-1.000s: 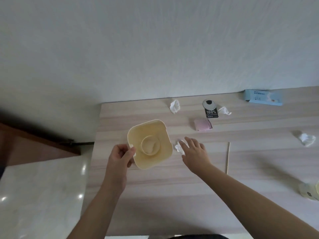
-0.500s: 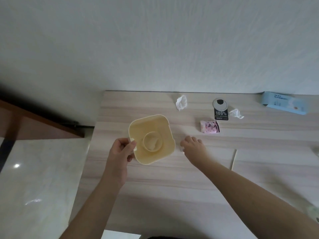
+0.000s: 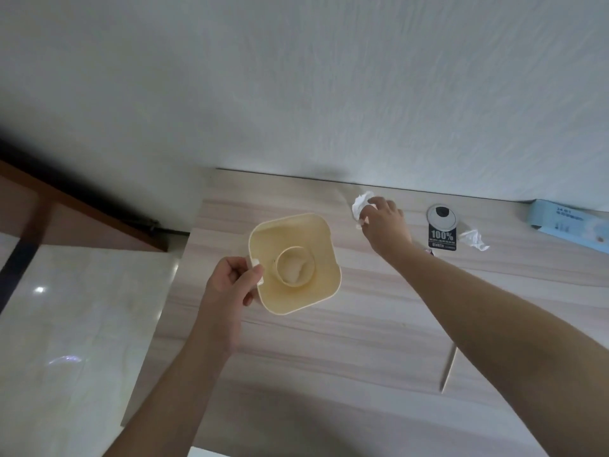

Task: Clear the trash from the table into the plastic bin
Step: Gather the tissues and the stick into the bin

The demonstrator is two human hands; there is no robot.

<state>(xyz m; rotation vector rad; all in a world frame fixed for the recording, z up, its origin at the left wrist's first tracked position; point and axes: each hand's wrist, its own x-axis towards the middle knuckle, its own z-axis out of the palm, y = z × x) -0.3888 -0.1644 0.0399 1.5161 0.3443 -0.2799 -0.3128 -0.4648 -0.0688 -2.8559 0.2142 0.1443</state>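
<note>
Over the left part of the wooden tabletop (image 3: 329,351), the left hand (image 3: 230,285) grips the rim tab of a cream plastic bin (image 3: 324,258), fingers curled round it. Looking down into the bin you can see a paper cup (image 3: 295,266) sitting at the bottom with something pale crumpled inside. The right hand (image 3: 384,222) is reached out toward the back edge by the wall, fingers and thumb curled round a crumpled white tissue (image 3: 360,203), with a smaller white scrap poking out under the thumb. Just to the right of that hand there's a round grey cable grommet (image 3: 441,214) with a black "100%" tag (image 3: 442,239) below it, and a second crumpled tissue (image 3: 474,239) right beside the tag. Far right, a light blue wipes pack (image 3: 570,222) lies against the wall. Near the front right, a thin wooden stick (image 3: 449,369) lies on the tabletop.
</note>
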